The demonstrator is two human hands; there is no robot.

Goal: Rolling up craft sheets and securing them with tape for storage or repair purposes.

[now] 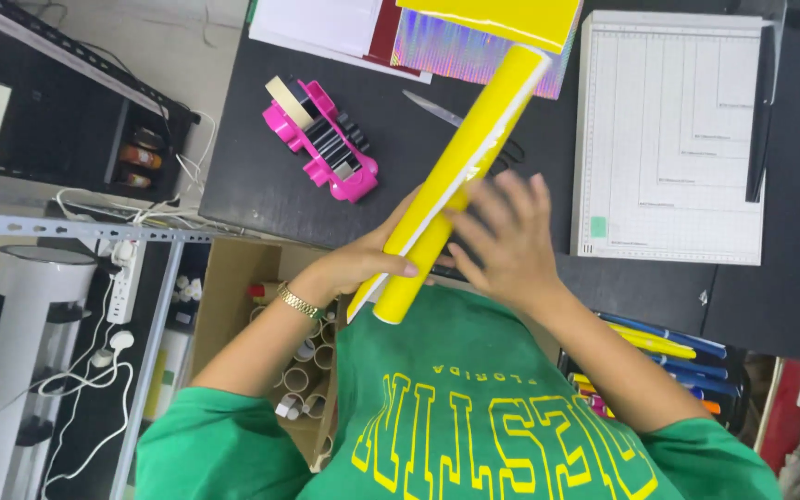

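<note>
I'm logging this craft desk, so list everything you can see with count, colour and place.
Roll of sheet material: one, yellow, held over the black table.
Tape dispenser: one, pink, left on the table.
Cutting mat: one, white, gridded, right.
Scissors: one, silver, partly behind the roll.
Holographic sheet: one, top centre.
Markers: several, blue, yellow, orange, lower right.
Cardboard box: one, brown, holding tubes, below the table.
Left hand: grips the roll.
Right hand: blurred, on the roll.

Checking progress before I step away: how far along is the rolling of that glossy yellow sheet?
Most of the glossy yellow sheet is already a tight tube. The left hand grips its lower end; the right hand, blurred, lies over it with fingers spread. Its top end lies flat, not yet rolled.
</note>
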